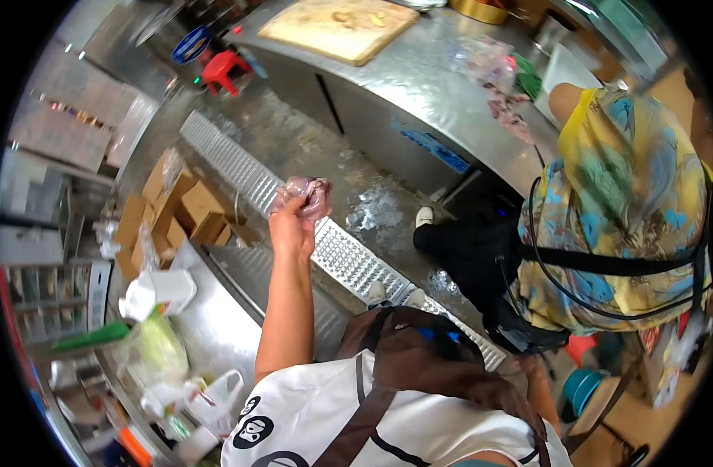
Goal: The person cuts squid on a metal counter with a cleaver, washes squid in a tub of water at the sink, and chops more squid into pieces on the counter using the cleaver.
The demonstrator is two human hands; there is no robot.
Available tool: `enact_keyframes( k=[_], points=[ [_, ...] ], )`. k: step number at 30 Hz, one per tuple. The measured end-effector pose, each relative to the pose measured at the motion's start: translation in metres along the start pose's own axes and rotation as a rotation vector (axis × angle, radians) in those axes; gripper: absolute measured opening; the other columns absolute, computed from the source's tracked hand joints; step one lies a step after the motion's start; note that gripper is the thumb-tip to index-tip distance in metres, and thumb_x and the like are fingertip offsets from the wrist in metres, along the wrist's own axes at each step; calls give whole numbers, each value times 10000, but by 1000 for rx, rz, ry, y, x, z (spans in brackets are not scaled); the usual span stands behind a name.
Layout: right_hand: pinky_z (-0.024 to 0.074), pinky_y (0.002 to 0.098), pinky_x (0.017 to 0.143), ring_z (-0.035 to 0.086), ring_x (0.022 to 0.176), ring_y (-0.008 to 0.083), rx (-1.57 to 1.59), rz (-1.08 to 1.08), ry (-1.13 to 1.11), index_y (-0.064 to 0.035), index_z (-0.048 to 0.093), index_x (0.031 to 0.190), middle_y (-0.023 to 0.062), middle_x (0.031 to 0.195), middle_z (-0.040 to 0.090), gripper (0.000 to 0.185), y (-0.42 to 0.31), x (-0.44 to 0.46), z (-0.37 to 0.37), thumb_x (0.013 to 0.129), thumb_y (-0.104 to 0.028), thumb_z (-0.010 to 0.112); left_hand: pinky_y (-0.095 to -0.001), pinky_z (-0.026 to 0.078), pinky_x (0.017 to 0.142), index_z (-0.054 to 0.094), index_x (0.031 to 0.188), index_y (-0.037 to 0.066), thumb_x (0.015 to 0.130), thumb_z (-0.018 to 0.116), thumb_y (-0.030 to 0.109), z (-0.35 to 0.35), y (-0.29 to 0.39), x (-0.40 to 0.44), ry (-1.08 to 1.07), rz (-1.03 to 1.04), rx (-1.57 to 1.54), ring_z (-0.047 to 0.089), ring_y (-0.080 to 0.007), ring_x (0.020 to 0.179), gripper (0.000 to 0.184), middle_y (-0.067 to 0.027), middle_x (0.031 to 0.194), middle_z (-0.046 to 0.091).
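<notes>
My left hand [292, 226] is stretched out over the floor, fingers closed on a clear plastic bag [314, 196] with something pinkish inside, perhaps meat. At the lower right, my right hand [531, 364] hangs low beside my brown apron [434, 354]. Its fingers are too dark and small to make out, and so is anything in them.
Another person in a patterned yellow shirt [605, 218] stands at the right by a steel counter [426, 86] with a cutting board [337, 29] and meat pieces [508, 113]. Metal grating [356, 261] crosses the floor. Cardboard boxes [173, 206], a white jug [170, 292] and a red stool [224, 70] are at the left.
</notes>
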State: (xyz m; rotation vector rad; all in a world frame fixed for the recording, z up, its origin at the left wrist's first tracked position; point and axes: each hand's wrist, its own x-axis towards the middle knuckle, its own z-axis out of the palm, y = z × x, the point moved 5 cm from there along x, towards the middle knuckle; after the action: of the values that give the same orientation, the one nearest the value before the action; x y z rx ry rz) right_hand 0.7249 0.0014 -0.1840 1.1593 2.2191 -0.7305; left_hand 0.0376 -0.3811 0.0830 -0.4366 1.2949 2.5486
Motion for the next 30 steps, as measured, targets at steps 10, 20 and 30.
enact_keyframes(
  k=[10,20,30],
  points=[
    [484,442,707,609,835,322,451,481,-130,1,601,983,190,939,637,274,16,-143,187,859,-242,620,-419,552,858,498,1136,-92,845,474,-94,116,-47,34,-285,-168,252,646,-303,935,292,-201,1059,608],
    [476,457,672,611,873,397,625,216,209,-10,600,945,215,878,631,246,-266,-82,10,846,-232,637,-338,580,675,542,1061,-71,842,550,-62,235,-117,143,-525,-437,356,675,-267,804,220,-171,943,648],
    [489,345,886,614,1058,266,1034,-341,571,12,251,1441,254,1311,497,676,-561,217,-325,896,-145,620,-289,450,478,589,795,-6,860,517,-3,310,-166,250,-819,-586,647,545,-138,531,96,-89,660,599]
  ],
)
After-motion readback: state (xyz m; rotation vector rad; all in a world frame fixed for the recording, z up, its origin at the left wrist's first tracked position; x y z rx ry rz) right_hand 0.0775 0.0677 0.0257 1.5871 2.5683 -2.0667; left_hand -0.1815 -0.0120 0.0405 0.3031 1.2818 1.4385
